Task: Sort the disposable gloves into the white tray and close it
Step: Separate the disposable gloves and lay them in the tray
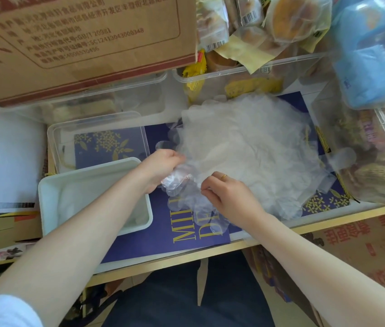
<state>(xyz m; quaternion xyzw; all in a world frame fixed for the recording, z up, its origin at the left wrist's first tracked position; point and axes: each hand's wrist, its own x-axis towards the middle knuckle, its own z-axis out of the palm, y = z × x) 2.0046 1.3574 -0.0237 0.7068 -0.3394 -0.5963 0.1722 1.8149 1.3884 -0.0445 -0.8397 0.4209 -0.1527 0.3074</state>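
Looking down from the head camera, a large heap of thin, clear plastic disposable gloves (pixel 250 149) lies spread across a dark blue printed sheet with gold lettering (pixel 182 234) on a pale wood-edged table (pixel 186 258). The left hand (pixel 163 168) reaches over from the left and its curled fingers clutch a crumpled bunch of the gloves at the heap's near left edge. The right hand (pixel 230 197), a gold ring (pixel 223 177) on one finger, sits just beside it, fingertips pinching the film of a glove at the heap's near edge.

To the left of both hands stands the shallow white rectangular plastic tray (pixel 45 208), open, under the left forearm; something pale and filmy lies inside it, though what it is cannot be told. Just behind the tray lies a clear rectangular plastic lid (pixel 54 135), flat on the blue sheet.

A big brown cardboard box with red print (pixel 80 43) fills the upper left. Clear plastic bins of wrapped snacks (pixel 245 69) stand behind the heap, and a blue plastic packet (pixel 373 55) shows at the upper right.
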